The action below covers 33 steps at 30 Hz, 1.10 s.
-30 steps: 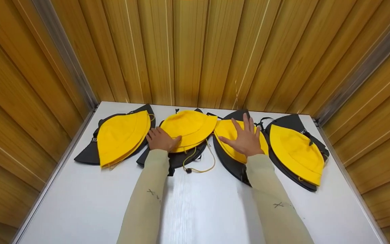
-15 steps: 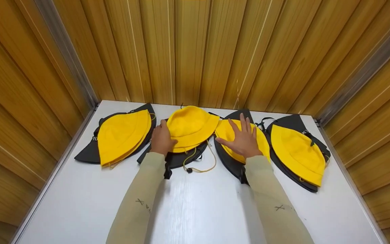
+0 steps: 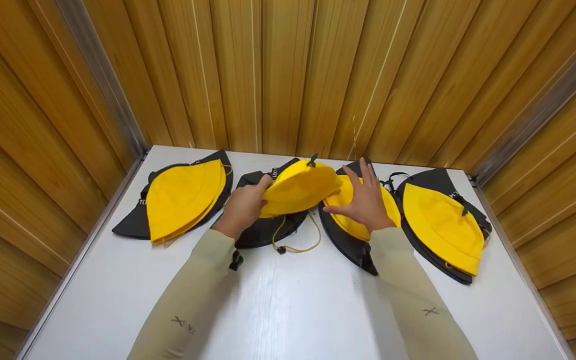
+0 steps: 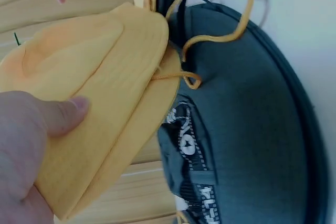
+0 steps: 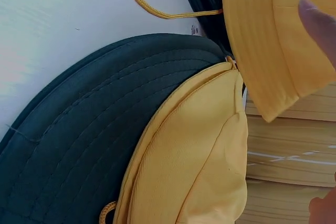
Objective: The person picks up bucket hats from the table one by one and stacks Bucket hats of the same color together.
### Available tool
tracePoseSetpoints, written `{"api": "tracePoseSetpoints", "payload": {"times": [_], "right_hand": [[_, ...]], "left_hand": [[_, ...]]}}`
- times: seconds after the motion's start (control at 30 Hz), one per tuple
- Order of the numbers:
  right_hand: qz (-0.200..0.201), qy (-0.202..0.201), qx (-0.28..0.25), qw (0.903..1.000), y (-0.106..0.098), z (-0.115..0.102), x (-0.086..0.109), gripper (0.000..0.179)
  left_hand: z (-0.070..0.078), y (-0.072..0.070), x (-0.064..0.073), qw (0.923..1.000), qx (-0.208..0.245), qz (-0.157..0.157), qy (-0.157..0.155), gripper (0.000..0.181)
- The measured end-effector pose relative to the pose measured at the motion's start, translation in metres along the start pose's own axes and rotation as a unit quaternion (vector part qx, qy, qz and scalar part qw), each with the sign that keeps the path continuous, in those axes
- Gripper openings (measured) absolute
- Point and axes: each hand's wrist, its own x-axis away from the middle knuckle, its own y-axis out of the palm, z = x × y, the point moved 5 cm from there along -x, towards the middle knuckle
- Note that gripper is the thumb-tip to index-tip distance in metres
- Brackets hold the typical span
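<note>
1. The yellow bucket hat (image 3: 300, 187), second pile from the left along the far edge of the white table (image 3: 288, 300), is lifted at its left side off the black hat (image 3: 268, 230) beneath it.
2. The left hand (image 3: 242, 209) grips its brim, thumb on top (image 4: 65, 114) and fingers curled under.
3. The right hand (image 3: 365, 200) lies flat, fingers straight and spread, on the neighbouring folded yellow hat (image 3: 353, 220), gripping nothing; its fingertips come close to the lifted hat's right edge.
4. A yellow drawstring (image 3: 295, 242) with a dark toggle trails from the lifted hat across the black hat onto the table.
5. Likely risks: the cord could snag the black hat and drag it out of line; a one-sided hold could let the soft crown sag or slip free.
6. Further yellow-on-black piles lie near the far-left corner (image 3: 183, 200) and far-right corner (image 3: 443, 227), against the wooden walls (image 3: 288, 75).
</note>
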Motion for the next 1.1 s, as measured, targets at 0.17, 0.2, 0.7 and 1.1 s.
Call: {"api": "tracePoseSetpoints", "payload": {"times": [0.17,0.2,0.7,1.1], "right_hand": [[-0.010,-0.008,-0.063,0.9979,0.000,-0.001,0.001,0.110],[-0.016,-0.008,-0.081,0.9966,0.000,-0.002,0.001,0.108],[-0.138,-0.022,-0.243,0.9598,-0.018,0.009,0.028,0.038],[-0.066,-0.084,-0.269,0.9572,-0.061,-0.012,0.058,0.036]], "left_hand": [[0.008,-0.009,0.013,0.9978,-0.028,-0.003,0.061,0.041],[0.008,-0.011,0.016,0.9969,-0.029,0.000,0.073,0.039],[0.011,-0.039,0.050,0.9731,-0.012,0.077,0.217,0.035],[-0.008,-0.080,0.072,0.9731,0.079,0.110,0.187,0.039]]}}
